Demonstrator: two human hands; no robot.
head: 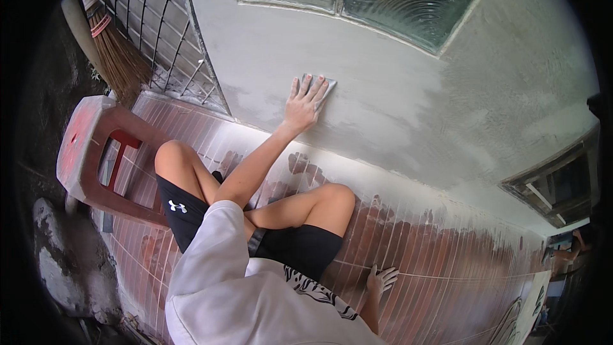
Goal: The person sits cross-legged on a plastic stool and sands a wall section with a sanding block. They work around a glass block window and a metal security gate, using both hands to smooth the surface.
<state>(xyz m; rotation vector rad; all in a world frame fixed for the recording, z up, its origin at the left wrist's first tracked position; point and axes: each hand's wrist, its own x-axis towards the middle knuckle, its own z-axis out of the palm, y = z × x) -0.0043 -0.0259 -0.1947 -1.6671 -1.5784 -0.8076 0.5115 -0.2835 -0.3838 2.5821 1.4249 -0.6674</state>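
My left hand [302, 105] is spread against a grey plastered wall [383, 100], pressing a folded piece of grey sandpaper [330, 87] flat under its fingers. The paper's corner sticks out past the fingertips; the rest is covered. Whitish dust coats those fingers. Low on my right, my dusty right hand [382, 279] rests with fingers apart on the red tiled floor [421, 258], holding nothing. Smooth pale patches and darker rough ones mark the wall around the sandpaper. Pale dust lies thick along the wall's foot.
A dusty red plastic stool [129, 120] stands by my left knee. Behind it, a stick broom [115, 48] leans near a metal grille [153, 24]. Glass blocks [412, 0] sit above my hand. Right are a framed opening [560, 187] and, farther off, another person [570, 249]. Rocks [57, 268] border the floor.
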